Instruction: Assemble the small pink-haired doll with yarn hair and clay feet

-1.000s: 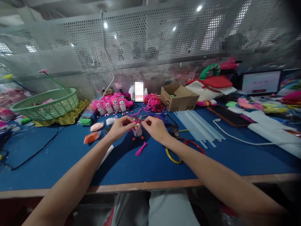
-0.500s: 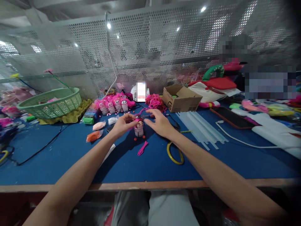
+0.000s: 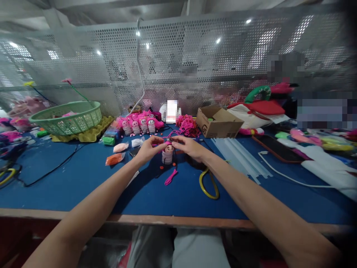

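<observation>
A small doll (image 3: 167,158) with a pink top and a pale ringed body stands upright on the blue table. My left hand (image 3: 150,149) is closed at the left side of its head, thumb and fingers pinched together. From the other side, the fingertips of my right hand (image 3: 190,148) press at the top of the head. The fingers partly hide the pink hair. Just in front of the doll lies a short pink bundle of yarn (image 3: 170,177). A yellow loop handle (image 3: 208,188) rests below my right wrist.
Several similar dolls (image 3: 139,125) stand behind, beside a pink yarn pile (image 3: 189,126) and a cardboard box (image 3: 223,124). Translucent strips (image 3: 240,156) lie to the right, near a dark phone-like slab (image 3: 275,148). Left are a green basket (image 3: 67,121) and an orange packet (image 3: 115,159).
My right hand has closed in from the right and its fingers now touch the doll's head. My left hand stays at the head. The whole view has shifted slightly.
</observation>
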{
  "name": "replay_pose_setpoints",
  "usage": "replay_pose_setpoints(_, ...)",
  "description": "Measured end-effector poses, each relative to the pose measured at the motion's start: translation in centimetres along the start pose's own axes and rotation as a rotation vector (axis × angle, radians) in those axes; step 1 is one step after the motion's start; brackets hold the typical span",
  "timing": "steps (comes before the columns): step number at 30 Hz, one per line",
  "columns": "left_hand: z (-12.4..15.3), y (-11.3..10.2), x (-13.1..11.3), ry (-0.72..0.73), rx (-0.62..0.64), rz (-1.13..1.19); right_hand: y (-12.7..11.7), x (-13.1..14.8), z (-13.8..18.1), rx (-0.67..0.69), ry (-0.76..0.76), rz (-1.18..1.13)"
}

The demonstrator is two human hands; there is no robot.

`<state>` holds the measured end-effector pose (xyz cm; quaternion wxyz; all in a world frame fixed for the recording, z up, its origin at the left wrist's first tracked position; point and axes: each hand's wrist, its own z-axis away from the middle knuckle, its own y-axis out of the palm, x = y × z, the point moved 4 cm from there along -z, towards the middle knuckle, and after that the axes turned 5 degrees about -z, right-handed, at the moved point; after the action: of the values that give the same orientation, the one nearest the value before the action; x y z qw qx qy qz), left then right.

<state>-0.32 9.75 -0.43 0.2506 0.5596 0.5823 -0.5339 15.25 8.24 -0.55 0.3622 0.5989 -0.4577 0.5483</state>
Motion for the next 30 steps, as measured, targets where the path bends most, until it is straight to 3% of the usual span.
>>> replay_pose_setpoints(6, 0.3, -0.1, 0.3, -0.049, -0.132, -0.032, 0.3, 0.3, 0.2, 0.001, 0.097, -0.069)
replay_pose_setpoints(13, 0.3, 0.8, 1.1, -0.116, -0.049, 0.128, 0.6, -0.3, 0.6, 0.017, 0.083, -0.176)
replay_pose_setpoints(20, 1.1, 0.9, 0.2, -0.089, 0.069, 0.23, -0.2, -0.9, 0.9, 0.011, 0.143, -0.416)
replay_pose_setpoints(25, 2.0, 1.0, -1.4, 0.063, 0.05, 0.183, 0.1, -0.8, 1.3, -0.005, 0.192, -0.559)
replay_pose_setpoints(30, 3.2, -0.2, -4.1, 0.446, -0.117, -0.228, 0.2, -0.5, 1.7, -0.061, 0.266, -0.667)
